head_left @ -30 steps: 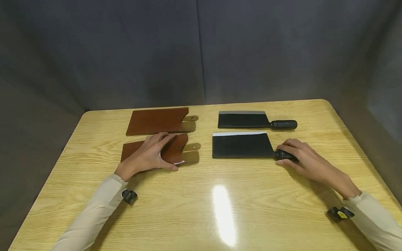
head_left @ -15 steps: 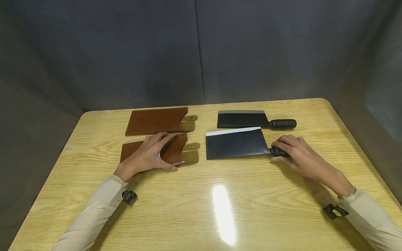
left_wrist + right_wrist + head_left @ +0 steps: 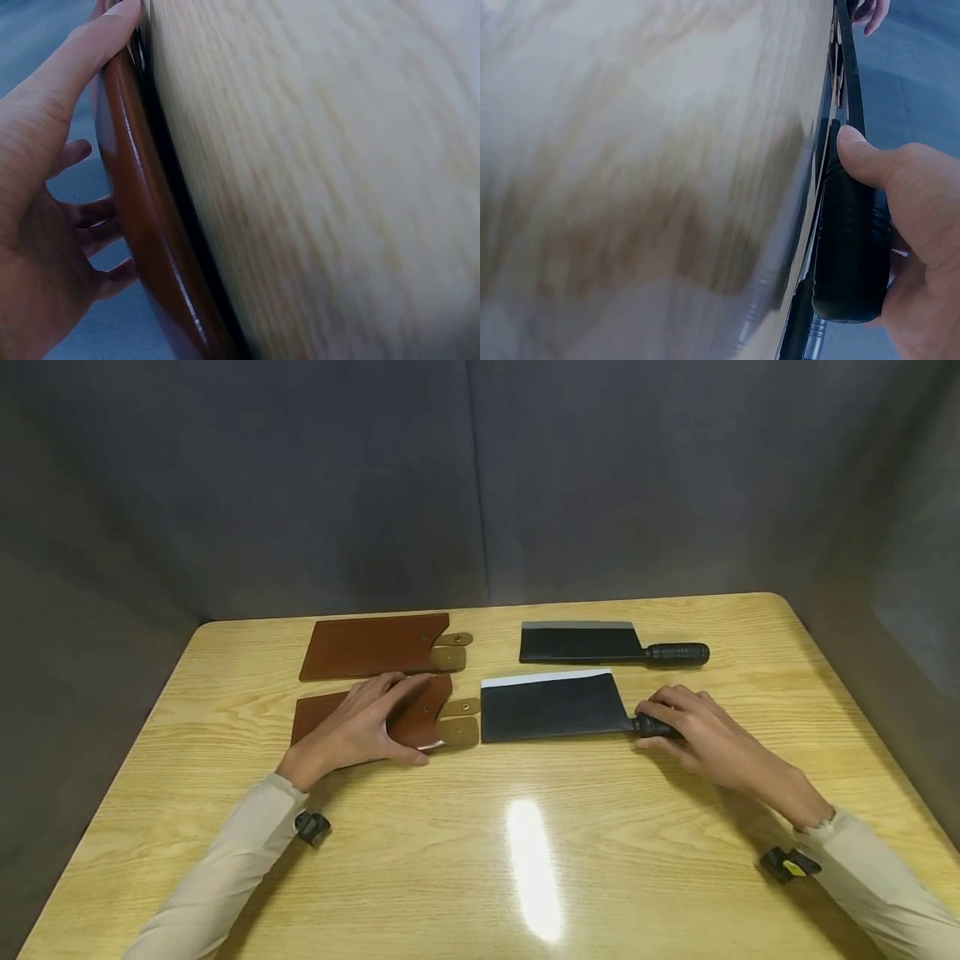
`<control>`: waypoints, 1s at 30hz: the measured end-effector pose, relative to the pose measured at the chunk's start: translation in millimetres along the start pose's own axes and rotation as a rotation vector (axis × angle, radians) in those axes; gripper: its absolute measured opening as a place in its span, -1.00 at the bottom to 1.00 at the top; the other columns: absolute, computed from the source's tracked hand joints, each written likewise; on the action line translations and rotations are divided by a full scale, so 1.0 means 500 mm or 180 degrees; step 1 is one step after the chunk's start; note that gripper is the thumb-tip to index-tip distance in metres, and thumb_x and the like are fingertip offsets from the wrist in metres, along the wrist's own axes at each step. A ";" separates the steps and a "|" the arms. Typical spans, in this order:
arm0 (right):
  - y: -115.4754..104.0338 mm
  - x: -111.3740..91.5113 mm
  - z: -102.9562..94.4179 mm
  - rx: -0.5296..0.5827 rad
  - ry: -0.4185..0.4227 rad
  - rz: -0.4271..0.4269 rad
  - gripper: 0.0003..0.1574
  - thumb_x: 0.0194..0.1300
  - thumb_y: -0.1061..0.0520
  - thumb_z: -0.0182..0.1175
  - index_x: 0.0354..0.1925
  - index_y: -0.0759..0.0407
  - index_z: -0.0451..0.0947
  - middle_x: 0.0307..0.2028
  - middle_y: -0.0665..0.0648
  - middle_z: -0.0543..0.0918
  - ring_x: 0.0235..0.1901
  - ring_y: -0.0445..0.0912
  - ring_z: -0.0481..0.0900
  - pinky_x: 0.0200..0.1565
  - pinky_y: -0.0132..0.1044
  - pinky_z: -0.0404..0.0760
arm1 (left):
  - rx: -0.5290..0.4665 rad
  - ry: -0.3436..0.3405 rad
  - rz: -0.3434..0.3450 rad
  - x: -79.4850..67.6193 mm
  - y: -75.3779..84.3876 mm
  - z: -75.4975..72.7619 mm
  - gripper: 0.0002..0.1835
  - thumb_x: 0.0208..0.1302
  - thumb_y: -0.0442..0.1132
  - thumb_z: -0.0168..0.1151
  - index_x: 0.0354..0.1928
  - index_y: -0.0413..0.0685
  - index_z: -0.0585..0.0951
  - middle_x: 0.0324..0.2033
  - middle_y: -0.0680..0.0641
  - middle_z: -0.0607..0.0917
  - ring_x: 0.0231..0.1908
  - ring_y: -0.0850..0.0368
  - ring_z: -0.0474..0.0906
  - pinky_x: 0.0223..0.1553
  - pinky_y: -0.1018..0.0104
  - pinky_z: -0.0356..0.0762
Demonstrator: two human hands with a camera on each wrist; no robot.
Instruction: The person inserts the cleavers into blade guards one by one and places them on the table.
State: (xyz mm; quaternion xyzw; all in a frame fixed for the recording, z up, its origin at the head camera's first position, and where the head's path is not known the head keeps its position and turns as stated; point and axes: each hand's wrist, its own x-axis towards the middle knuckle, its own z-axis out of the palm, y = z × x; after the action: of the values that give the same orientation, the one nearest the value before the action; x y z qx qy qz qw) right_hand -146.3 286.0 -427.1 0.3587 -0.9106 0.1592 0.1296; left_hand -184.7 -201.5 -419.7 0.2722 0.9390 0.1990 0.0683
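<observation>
My right hand [image 3: 701, 733] grips the black handle of the nearer cleaver [image 3: 553, 707]. Its dark blade lies almost level over the table, tip beside the tabs of the nearer sheath. In the right wrist view the thumb lies along the cleaver's handle [image 3: 853, 247]. My left hand [image 3: 356, 727] spans the nearer brown leather sheath [image 3: 420, 714], thumb at the near edge and fingers at the far edge. The sheath's mouth and two tan snap tabs face the blade. In the left wrist view the sheath [image 3: 150, 225] looks bowed upward.
Behind lie a second brown sheath [image 3: 371, 647] and a second, smaller-looking black cleaver [image 3: 577, 645], handle to the right. The wooden table [image 3: 420, 860] ends at dark fabric walls [image 3: 337, 485] at the back and sides.
My right hand has slid the nearer cleaver left, bringing its blade up to the sheath's tabs; the blade tilted slightly on the way. My left hand has stayed on the sheath.
</observation>
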 end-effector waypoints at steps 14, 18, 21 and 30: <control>-0.007 0.007 0.001 0.0081 0.0113 -0.0145 -0.45 0.18 0.17 0.54 0.11 0.37 0.69 -0.09 0.18 0.67 -0.13 -0.01 0.58 -0.11 0.07 0.53 | 0.0070 0.0115 0.0093 0.006 0.007 0.002 0.27 -0.08 0.39 0.61 0.66 0.25 0.18 0.46 -0.11 0.35 0.49 -0.21 0.24 0.52 -0.28 0.00; -0.016 0.017 0.008 0.0110 0.0091 -0.0160 -0.45 0.18 0.17 0.54 0.11 0.37 0.69 -0.10 0.17 0.67 -0.14 -0.01 0.57 -0.12 0.05 0.53 | 0.0056 0.0116 0.0106 0.007 0.008 0.003 0.27 -0.06 0.39 0.61 0.66 0.25 0.18 0.45 -0.09 0.36 0.48 -0.19 0.24 0.53 -0.26 -0.01; -0.021 0.021 0.012 0.0122 0.0069 -0.0121 -0.45 0.18 0.16 0.54 0.10 0.37 0.69 -0.10 0.17 0.67 -0.14 -0.01 0.58 -0.13 0.04 0.54 | 0.0038 0.0131 0.0119 0.006 0.009 0.004 0.26 -0.06 0.39 0.61 0.66 0.27 0.18 0.45 -0.07 0.36 0.48 -0.18 0.25 0.53 -0.25 0.00; -0.035 0.031 0.021 0.0227 0.0008 -0.0113 -0.49 0.23 0.14 0.52 0.09 0.36 0.70 -0.09 0.14 0.68 -0.10 -0.01 0.60 -0.09 0.06 0.57 | 0.0107 0.0160 0.0139 0.004 0.015 0.011 0.26 -0.05 0.41 0.58 0.66 0.30 0.16 0.43 -0.09 0.37 0.46 -0.18 0.27 0.52 -0.26 0.01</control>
State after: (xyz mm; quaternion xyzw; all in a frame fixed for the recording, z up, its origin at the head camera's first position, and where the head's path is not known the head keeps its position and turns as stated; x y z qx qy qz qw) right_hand -146.3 260.3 -427.9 0.3790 -0.8977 0.1897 0.1207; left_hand -181.3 -193.0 -421.6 0.2887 0.9374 0.1914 0.0357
